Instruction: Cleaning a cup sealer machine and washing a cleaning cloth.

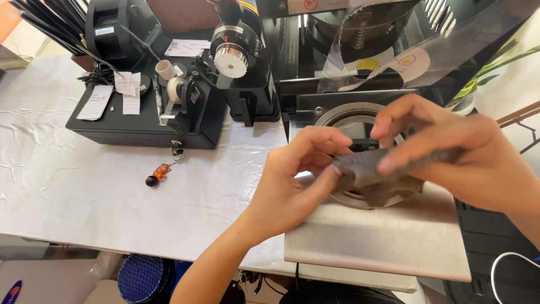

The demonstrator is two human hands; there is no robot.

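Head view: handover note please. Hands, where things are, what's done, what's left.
Left hand: fingers pinch the near end of a dark grey cloth.
Right hand: fingers grip the cloth's far end from above.
Cloth is held over the round metal ring of the steel machine plate, a fold hanging onto the ring.
Black drawer unit and a key with charm sit left on the white table cover, untouched.
Done: cloth is in both hands. Left: cannot tell whether the ring has been wiped.
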